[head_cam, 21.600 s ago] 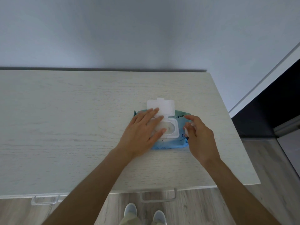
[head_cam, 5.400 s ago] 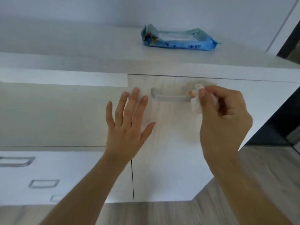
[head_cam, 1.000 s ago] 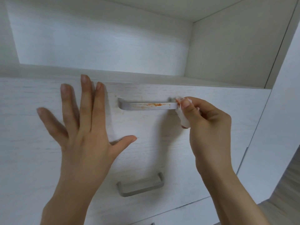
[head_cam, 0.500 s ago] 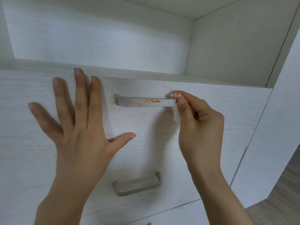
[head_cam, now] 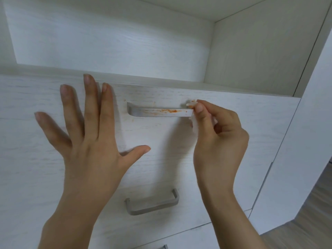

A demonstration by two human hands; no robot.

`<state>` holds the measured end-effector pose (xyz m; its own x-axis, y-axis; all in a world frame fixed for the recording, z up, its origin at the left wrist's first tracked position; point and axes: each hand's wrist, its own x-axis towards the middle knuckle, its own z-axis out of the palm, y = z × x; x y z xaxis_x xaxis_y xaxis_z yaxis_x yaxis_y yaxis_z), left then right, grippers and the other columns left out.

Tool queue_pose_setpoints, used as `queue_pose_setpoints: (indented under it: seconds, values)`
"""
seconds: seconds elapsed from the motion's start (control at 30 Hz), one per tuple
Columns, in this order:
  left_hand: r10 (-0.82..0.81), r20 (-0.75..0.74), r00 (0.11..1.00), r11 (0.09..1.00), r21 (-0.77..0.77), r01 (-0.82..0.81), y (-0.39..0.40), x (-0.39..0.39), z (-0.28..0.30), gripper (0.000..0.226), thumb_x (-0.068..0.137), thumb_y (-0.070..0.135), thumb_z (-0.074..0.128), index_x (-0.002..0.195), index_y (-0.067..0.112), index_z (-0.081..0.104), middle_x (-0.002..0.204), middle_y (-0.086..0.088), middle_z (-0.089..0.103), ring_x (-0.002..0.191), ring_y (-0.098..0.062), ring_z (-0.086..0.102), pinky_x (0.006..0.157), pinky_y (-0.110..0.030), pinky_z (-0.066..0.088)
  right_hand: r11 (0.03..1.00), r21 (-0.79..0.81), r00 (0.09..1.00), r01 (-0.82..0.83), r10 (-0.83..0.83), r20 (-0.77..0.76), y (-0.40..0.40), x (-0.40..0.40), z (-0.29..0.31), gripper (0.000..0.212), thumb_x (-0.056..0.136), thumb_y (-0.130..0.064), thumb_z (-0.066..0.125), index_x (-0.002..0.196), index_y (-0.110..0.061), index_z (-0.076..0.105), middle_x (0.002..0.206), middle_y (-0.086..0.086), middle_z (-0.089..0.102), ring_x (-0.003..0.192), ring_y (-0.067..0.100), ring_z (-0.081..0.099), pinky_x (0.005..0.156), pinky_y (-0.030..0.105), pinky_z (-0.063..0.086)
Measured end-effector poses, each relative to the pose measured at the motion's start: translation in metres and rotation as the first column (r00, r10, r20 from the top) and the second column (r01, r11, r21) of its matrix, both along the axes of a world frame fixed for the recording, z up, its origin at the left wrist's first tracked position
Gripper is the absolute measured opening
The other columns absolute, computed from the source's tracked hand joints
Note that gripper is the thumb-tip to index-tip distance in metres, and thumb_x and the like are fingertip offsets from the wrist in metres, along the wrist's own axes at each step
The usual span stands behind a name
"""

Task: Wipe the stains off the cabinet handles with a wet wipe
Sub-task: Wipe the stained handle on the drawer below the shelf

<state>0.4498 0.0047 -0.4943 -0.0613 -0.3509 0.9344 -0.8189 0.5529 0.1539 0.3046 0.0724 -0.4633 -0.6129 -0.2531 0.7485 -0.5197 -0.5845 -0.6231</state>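
The left hand (head_cam: 89, 141) is spread flat on the white drawer front (head_cam: 161, 150). The right hand (head_cam: 219, 137) pinches a wet wipe (head_cam: 195, 124) at the right end of the top handle (head_cam: 159, 112), at 3 o'clock from the orange stain (head_cam: 168, 110). Another handle (head_cam: 152, 203) sits lower, at 6 o'clock.

We count two hands: the left hand (head_cam: 89, 141) and the right hand (head_cam: 219, 139); we count one wet wipe (head_cam: 195, 123); we count three cabinet handles: the stained upper handle (head_cam: 158, 112), the lower handle (head_cam: 152, 203) beneath it, and a third handle (head_cam: 162, 247) barely showing at the bottom edge; we count one open shelf compartment (head_cam: 116, 42) above the drawer fronts; we count one orange smear (head_cam: 168, 110) on the upper handle.
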Motion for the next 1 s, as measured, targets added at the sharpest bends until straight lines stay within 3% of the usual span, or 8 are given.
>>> queue_pose_setpoints:
  seconds: [0.17, 0.3, 0.4, 0.57, 0.77, 0.9, 1.0]
  values:
    - [0.006, -0.002, 1.000, 1.000, 0.004, -0.006, 0.001, -0.001, 0.000, 0.111, 0.063, 0.069, 0.054, 0.149, 0.014, 0.011, 0.154, -0.007, -0.001, 0.139, -0.036, -0.004, 0.097, -0.077, 0.020, 0.951, -0.109, 0.901, 0.290, -0.310, -0.304, -0.001, 0.003, -0.015, 0.018, 0.085, 0.000, 0.067, 0.100, -0.008, 0.072, 0.091, 0.003, 0.058, 0.071, 0.000, 0.049, 0.067, 0.001, 0.036]
    - [0.023, 0.012, 1.000, 1.000, -0.003, -0.023, 0.000, 0.000, 0.001, 0.109, 0.065, 0.069, 0.051, 0.149, 0.011, 0.012, 0.154, -0.009, 0.001, 0.138, -0.037, -0.003, 0.097, -0.079, 0.017, 0.947, -0.173, 0.922, 0.270, -0.306, -0.237, -0.007, 0.008, -0.015, 0.016, 0.084, 0.000, 0.068, 0.097, -0.008, 0.073, 0.086, 0.002, 0.058, 0.072, 0.000, 0.050, 0.066, 0.003, 0.037]
    - [0.031, 0.024, 0.999, 0.999, -0.017, -0.030, 0.000, 0.000, 0.001, 0.113, 0.064, 0.070, 0.059, 0.149, 0.011, 0.013, 0.154, -0.010, 0.001, 0.138, -0.038, -0.004, 0.097, -0.080, 0.013, 0.944, -0.183, 0.896, 0.276, -0.321, -0.306, -0.006, 0.010, -0.014, 0.018, 0.083, 0.001, 0.068, 0.097, -0.010, 0.073, 0.087, 0.000, 0.057, 0.072, 0.001, 0.052, 0.069, 0.003, 0.039]
    - [0.041, 0.019, 0.999, 0.999, -0.027, -0.041, 0.000, -0.001, 0.000, 0.114, 0.061, 0.064, 0.063, 0.149, 0.011, 0.014, 0.154, -0.009, 0.002, 0.139, -0.037, -0.003, 0.098, -0.079, 0.006, 0.979, -0.131, 0.979, 0.159, -0.173, -0.106, -0.001, -0.001, -0.009, 0.015, 0.086, -0.012, 0.066, 0.099, -0.020, 0.070, 0.086, -0.008, 0.052, 0.070, -0.003, 0.049, 0.067, 0.005, 0.038]
    - [0.033, 0.016, 0.999, 0.999, 0.002, -0.033, 0.001, 0.000, 0.001, 0.113, 0.062, 0.066, 0.059, 0.149, 0.011, 0.013, 0.155, -0.010, 0.003, 0.140, -0.036, -0.003, 0.098, -0.079, 0.013, 0.964, -0.172, 0.936, 0.204, -0.244, -0.255, -0.003, 0.009, -0.010, 0.019, 0.084, -0.002, 0.068, 0.100, -0.012, 0.071, 0.090, -0.005, 0.057, 0.076, -0.003, 0.052, 0.071, 0.004, 0.040]
    - [0.040, 0.021, 0.999, 0.999, 0.003, -0.040, 0.002, 0.000, 0.001, 0.114, 0.061, 0.064, 0.063, 0.149, 0.010, 0.014, 0.155, -0.011, 0.004, 0.140, -0.036, -0.003, 0.098, -0.079, 0.011, 0.945, -0.202, 0.915, 0.257, -0.305, -0.263, -0.006, 0.012, -0.011, 0.017, 0.083, -0.004, 0.070, 0.098, -0.011, 0.072, 0.086, -0.004, 0.058, 0.072, 0.016, 0.060, 0.069, 0.006, 0.041]
    - [0.062, 0.034, 0.998, 0.998, -0.023, -0.061, 0.003, 0.000, 0.001, 0.114, 0.063, 0.063, 0.065, 0.149, 0.007, 0.016, 0.155, -0.014, 0.006, 0.139, -0.039, -0.001, 0.100, -0.078, 0.005, 0.933, -0.220, 0.890, 0.284, -0.342, -0.302, -0.006, 0.015, -0.010, 0.016, 0.083, -0.005, 0.070, 0.097, -0.011, 0.073, 0.085, -0.002, 0.060, 0.072, 0.020, 0.062, 0.068, 0.007, 0.043]
